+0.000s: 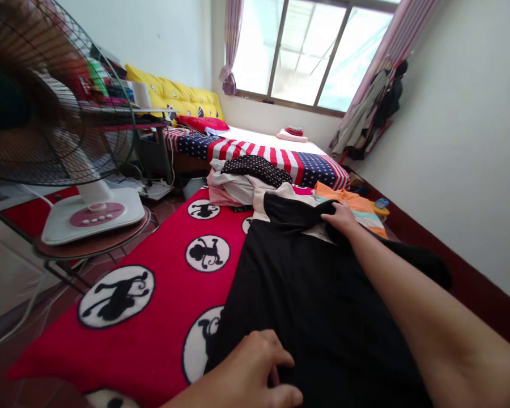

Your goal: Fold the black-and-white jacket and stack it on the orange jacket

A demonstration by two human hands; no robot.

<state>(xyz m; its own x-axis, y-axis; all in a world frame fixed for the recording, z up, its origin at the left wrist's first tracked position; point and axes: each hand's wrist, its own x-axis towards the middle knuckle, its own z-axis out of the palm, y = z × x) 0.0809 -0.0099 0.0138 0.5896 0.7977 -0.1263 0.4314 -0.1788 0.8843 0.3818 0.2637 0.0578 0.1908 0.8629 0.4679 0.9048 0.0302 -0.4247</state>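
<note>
A large black garment (306,289) with a cream part (260,205) at its far end lies spread out in front of me. Near that far end, my right hand (343,220) is closed on a fold of the black cloth, raising it a little. My left hand (261,365) rests on the garment's near left part, fingers loosely bent and thumb apart from them. Beneath is a red blanket (170,317) with black monkey figures in white circles. Part of the garment's right side is hidden behind my right forearm.
Folded clothes (233,187) are piled beyond the garment, and an orange striped garment (352,201) lies at the far right. To the left, an electric fan (96,212) stands on a round stool (110,241). A bed (255,161) is under the window.
</note>
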